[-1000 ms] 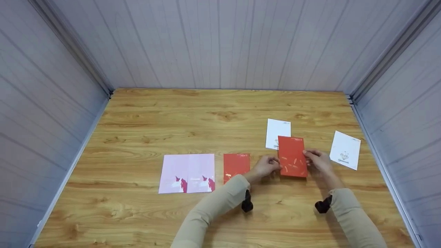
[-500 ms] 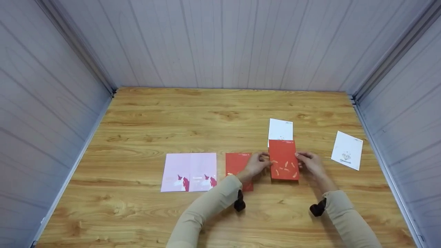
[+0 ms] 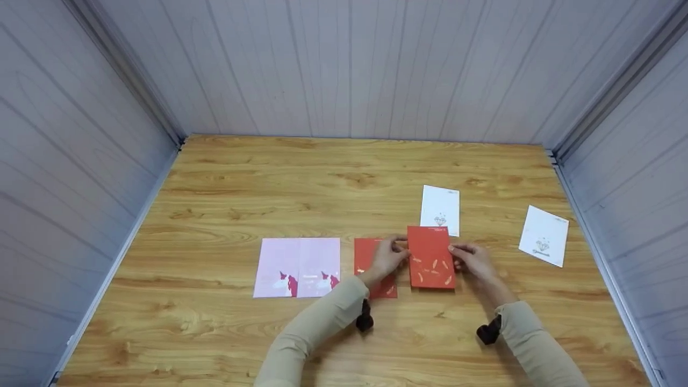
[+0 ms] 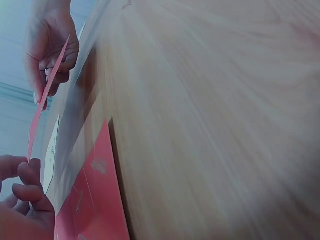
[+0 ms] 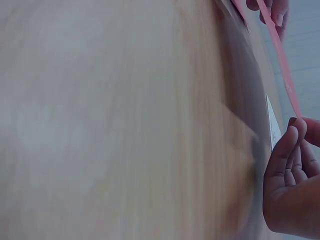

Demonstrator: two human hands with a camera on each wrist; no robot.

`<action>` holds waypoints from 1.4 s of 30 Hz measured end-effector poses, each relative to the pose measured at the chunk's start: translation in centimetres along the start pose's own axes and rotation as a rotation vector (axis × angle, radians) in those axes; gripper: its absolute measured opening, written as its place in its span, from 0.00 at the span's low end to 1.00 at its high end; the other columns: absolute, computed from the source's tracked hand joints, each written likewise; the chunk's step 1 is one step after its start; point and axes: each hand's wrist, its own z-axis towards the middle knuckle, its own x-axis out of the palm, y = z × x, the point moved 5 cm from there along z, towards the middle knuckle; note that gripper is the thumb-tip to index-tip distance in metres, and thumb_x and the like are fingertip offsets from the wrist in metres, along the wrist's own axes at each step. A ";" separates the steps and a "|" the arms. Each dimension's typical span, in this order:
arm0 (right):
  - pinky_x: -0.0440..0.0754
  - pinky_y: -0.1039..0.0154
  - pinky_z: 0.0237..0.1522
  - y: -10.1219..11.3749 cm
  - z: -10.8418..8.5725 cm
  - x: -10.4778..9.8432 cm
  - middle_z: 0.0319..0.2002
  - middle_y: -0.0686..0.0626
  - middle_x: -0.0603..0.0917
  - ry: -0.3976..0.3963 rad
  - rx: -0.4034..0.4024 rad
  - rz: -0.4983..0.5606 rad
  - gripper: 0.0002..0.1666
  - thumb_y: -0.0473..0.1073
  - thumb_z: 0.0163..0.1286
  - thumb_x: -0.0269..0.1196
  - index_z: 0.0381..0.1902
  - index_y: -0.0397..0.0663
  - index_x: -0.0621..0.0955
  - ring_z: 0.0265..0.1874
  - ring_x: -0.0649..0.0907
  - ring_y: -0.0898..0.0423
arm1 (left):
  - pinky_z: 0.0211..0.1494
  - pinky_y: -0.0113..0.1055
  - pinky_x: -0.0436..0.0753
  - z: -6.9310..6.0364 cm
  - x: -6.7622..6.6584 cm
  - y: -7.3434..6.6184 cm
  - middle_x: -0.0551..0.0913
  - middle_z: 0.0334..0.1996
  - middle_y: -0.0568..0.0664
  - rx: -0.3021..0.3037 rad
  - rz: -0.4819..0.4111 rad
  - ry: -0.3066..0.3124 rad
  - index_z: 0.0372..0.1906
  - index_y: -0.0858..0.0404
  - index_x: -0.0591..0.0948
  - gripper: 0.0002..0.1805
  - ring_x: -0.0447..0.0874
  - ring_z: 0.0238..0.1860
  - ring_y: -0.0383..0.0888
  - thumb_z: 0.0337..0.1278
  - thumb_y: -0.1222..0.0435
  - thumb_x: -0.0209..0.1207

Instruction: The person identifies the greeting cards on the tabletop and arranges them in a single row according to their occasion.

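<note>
Between both hands a red card (image 3: 431,258) with pale feather-like marks is held just above the table. My left hand (image 3: 388,260) pinches its left edge, and my right hand (image 3: 475,262) pinches the right edge between thumb and fingers. In the left wrist view the held card (image 4: 49,87) appears nearly edge-on, spanning the gap from one hand to the other. A second red card (image 3: 386,289) lies flat on the table under my left hand and forearm, partly hidden by them.
Two pink cards (image 3: 279,258) with unicorn pictures lie side by side to the left. One white card (image 3: 440,204) lies behind the held card, its lower edge slightly covered. Another white card (image 3: 544,236) lies tilted at the right. Panel walls (image 3: 344,70) bound the wooden table (image 3: 269,183).
Both hands have carried the red card left and slightly toward me, closer to the flat red card. More of the white card behind now shows.
</note>
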 end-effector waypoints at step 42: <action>0.77 0.66 0.22 -0.7 -0.7 2.6 0.24 0.46 0.80 0.048 -0.036 -0.237 0.17 0.35 0.59 0.60 0.42 0.28 0.74 0.18 0.78 0.58 | 0.35 0.30 0.71 -1.5 -1.7 0.6 0.74 0.32 0.45 0.174 0.626 -0.108 0.40 0.62 0.77 0.15 0.71 0.33 0.38 0.44 0.64 0.64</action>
